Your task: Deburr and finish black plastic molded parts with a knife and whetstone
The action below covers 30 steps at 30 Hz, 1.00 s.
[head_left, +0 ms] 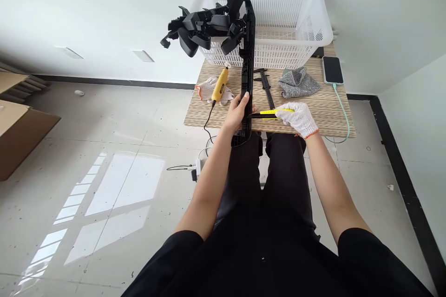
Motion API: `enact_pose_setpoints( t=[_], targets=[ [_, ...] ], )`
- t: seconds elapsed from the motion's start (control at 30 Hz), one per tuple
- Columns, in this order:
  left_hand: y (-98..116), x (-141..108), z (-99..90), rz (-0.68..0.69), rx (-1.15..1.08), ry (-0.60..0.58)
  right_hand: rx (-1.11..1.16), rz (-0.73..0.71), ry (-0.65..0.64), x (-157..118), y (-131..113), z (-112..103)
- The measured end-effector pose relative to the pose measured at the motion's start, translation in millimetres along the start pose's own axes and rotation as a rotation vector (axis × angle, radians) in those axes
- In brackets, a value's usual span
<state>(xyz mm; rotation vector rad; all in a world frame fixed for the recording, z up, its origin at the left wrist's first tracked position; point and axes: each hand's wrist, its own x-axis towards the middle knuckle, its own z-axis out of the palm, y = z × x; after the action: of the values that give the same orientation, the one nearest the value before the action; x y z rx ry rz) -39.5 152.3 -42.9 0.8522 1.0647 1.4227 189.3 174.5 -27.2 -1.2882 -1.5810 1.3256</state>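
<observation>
1. Left hand point(237, 112): fingers clamped on black part point(247, 74), across counter point(327, 116) edge
2. Gloved right hand point(298, 118): fingers closed around yellow tool point(270, 112), tip by part
3. Judged: trimming underway; next move calls for firm bracing

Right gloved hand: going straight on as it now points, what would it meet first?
Likely the long black plastic part in the left hand; the yellow-and-black knife-like tool in the right hand points at it. Whether the tip touches is unclear.
</observation>
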Motion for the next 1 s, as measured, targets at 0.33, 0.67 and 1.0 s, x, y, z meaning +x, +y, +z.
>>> enact_pose_setpoints(
  t=[0.33,0.67,1.0],
  targets=[
    [-3.3,7.0,-4.4,-0.039,-0.133,0.001,0.092,0.009,0.110,-0.1,-3.6,4.6],
    [-2.7,9.1,-14.8,-0.042,-0.145,-0.057,0.171,0.050,0.099,2.4,-3.4,4.0],
    [7.6,-0.9,-4.1,0.001,-0.076,-0.141,0.160,0.046,0.168,3.2,-5.9,5.7]
  ],
)
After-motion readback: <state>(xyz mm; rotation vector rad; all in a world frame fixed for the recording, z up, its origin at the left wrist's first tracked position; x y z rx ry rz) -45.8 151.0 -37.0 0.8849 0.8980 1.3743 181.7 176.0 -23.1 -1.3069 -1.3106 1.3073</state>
